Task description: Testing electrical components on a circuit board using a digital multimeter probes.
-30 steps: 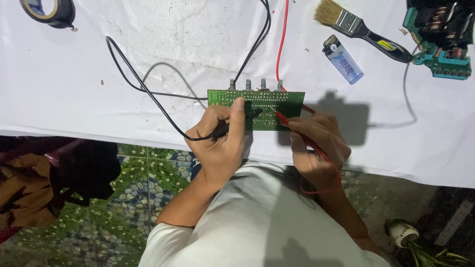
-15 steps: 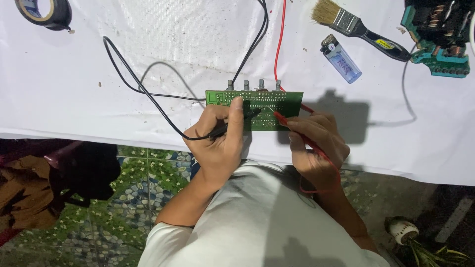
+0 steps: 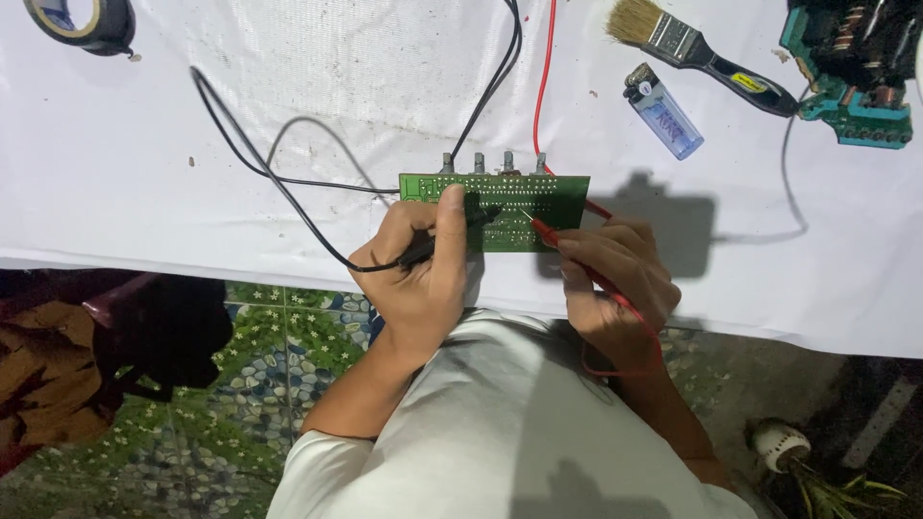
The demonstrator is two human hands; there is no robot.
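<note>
A green circuit board (image 3: 538, 192) with several knobs along its far edge lies on the white cloth (image 3: 288, 77) near the table's front edge. My left hand (image 3: 418, 274) grips a black test probe (image 3: 452, 234) whose tip rests on the board. My right hand (image 3: 615, 279) holds a red test probe (image 3: 546, 231), its tip touching the board's middle. A black lead (image 3: 260, 168) loops to the left and a red lead (image 3: 546, 77) runs toward the far edge.
A roll of tape (image 3: 82, 21) lies at the far left. A paintbrush (image 3: 692, 43), a blue lighter (image 3: 663, 111) and a teal electronic part (image 3: 851, 67) lie at the far right. Below the table edge are a patterned floor (image 3: 260, 384) and dark bundles (image 3: 87, 356).
Both hands keep the probes on the board; only the camera view has shifted slightly.
</note>
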